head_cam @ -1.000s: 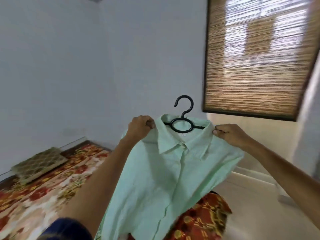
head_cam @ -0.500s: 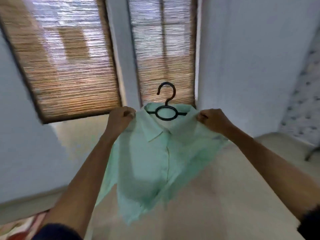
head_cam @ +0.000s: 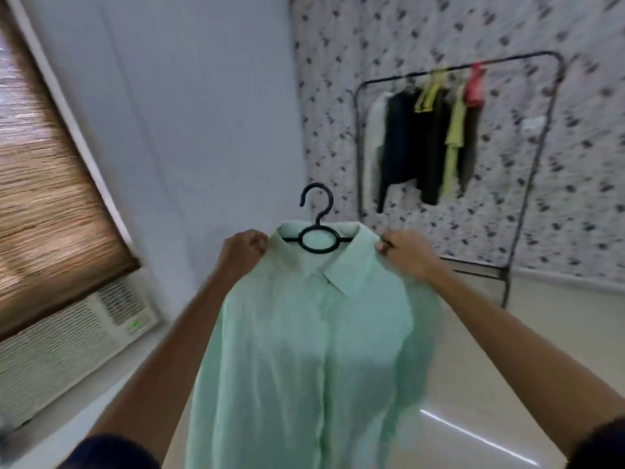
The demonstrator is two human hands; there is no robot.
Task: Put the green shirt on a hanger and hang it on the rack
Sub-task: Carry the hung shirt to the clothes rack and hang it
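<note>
Out in front, at chest height: gripping the green shirt (head_cam: 304,333) at both shoulders, left hand (head_cam: 241,250) and right hand (head_cam: 404,253) each curled tight on fabric beside the collar; black hanger (head_cam: 318,228) sitting inside the neck, hook upright; rack (head_cam: 456,164) standing well apart, ahead right, carrying clothes

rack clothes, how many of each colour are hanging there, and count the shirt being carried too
On the rack:
white garment: 1
black garments: 2, maybe more; blurred
yellow-green garment: 1
red or pink item: 1
Carried:
green shirt: 1, on a black hanger
Total: about 6
</note>
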